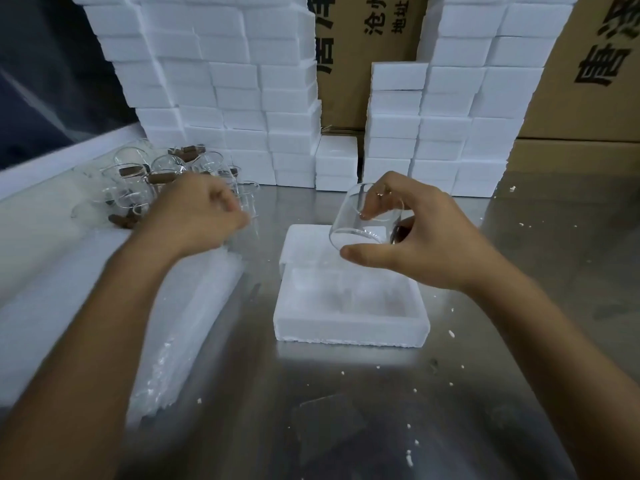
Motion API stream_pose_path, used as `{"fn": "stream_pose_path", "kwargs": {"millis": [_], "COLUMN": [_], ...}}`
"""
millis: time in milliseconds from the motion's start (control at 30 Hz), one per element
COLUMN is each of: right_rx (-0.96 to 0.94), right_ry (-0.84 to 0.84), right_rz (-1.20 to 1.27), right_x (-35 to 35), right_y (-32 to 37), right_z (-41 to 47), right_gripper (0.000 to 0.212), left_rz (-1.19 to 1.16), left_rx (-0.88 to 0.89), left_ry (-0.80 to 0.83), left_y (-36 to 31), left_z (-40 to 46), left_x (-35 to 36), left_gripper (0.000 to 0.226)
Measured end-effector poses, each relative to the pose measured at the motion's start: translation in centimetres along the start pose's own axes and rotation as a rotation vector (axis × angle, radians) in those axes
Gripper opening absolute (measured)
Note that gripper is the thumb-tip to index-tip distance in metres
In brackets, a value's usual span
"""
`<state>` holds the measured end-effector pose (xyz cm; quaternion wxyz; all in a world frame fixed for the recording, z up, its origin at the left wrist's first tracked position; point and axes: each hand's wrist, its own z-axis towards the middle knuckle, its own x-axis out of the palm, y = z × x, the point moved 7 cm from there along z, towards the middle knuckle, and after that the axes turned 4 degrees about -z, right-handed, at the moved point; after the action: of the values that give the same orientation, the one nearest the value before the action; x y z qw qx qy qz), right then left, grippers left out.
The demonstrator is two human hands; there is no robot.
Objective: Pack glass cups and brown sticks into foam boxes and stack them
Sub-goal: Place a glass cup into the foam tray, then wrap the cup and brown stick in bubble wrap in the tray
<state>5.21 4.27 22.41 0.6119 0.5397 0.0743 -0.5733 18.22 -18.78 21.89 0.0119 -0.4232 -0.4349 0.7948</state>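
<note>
Steel tabletop [519, 375] under foam stacks [221, 98]

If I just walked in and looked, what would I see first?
Probably the right hand in the middle, holding a tilted glass cup above the open foam box on the shiny metal table. Next, the big wall of white foam boxes stacked at the back. At the left, the left hand reaches toward a pile of glass cups and brown sticks.
</note>
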Motion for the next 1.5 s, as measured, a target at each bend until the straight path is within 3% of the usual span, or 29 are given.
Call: {"fn": "stream_pose_path", "kwargs": {"millis": [167,367,500,600,700,833,967,1067,1167,1233,1333,1400,1500], "right_rx": [-0.001,-0.015,0.009,0.038,0.097,0.091,0.093,0.103,0.112,0.108,0.103,0.101,0.107], "right_ry": [-0.009,-0.038,-0.014,-0.001,0.023,0.014,-0.014,-0.043,-0.079,-0.087,-0.091,-0.091,-0.093], "right_rz": [0.010,0.052,0.061,0.014,-0.009,-0.046,-0.036,-0.042,-0.030,-0.027,-0.023,-0.027,-0.027], "right_x": [0.3,0.0,0.3,0.4,0.4,0.2,-0.4,-1.2,-2.0,-2.3,-2.5,-2.4,-2.4], "right_y": [0.6,0.6,0.5,0.3,-0.1,0.0,-0.1,-0.3,-0.7,-0.8,-0.7,-0.6,-0.5], "right_z": [-0.1,0.0,-0.1,-0.1,-0.2,-0.2,-0.2,-0.1,-0.1,-0.1,-0.1,-0.1,-0.1], "right_gripper": [0.055,0.047,0.049,0.052,0.061,0.063,0.061,0.055,0.053,0.052,0.050,0.050,0.051], "left_rz": [0.266,0.437,0.451,0.447,0.394,0.236,0.060,0.067,0.080,0.078,0.119,0.182,0.190], "left_rx": [-0.300,-0.407,-0.387,-0.344,-0.196,0.202,0.571,0.710,0.640,0.505,0.294,0.249,0.262], "left_ry": [-0.031,0.121,0.157,0.114,-0.036,-0.258,-0.239,-0.156,-0.070,-0.005,0.106,0.127,0.095], "left_y": [5.5,7.3,7.1,6.7,4.8,-1.0,-6.6,-8.5,-7.8,-6.4,-4.0,-3.3,-3.0], "left_z": [0.1,0.0,0.2,0.3,0.5,-0.5,-2.9,-3.9,-3.6,-3.0,-2.2,-2.0,-1.8], "left_x": [-3.7,-2.5,-1.6,-1.6,-2.1,-2.3,-1.1,0.2,1.6,2.8,4.6,5.4,5.5], "left_gripper": [0.029,0.059,0.027,0.021,0.014,0.018,0.027,0.031,0.027,0.010,0.033,0.038,0.018]}}
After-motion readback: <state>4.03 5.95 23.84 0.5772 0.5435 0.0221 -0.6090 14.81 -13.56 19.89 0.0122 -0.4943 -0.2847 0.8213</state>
